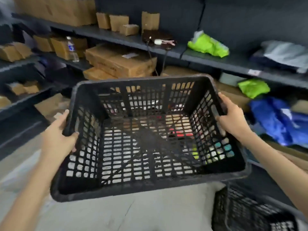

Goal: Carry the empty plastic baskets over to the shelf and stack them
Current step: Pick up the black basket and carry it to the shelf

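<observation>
An empty black plastic basket (141, 192) with lattice walls is held in the air in front of me, above the pale floor. My left hand (57, 138) grips its left rim. My right hand (233, 118) grips the right rim at the handle slot. A second black basket (246, 212) stands on the floor at the lower right, partly cut off by the frame's edge. Dark shelves (216, 55) run across the back, beyond the held basket.
The shelves carry cardboard boxes (120, 61), a water bottle (72, 49), green bags (208, 45) and blue bags (275, 119). A cable hangs from a dark item on the middle shelf. Shelf boards jut out at the left. Pale floor (133, 215) lies below the basket.
</observation>
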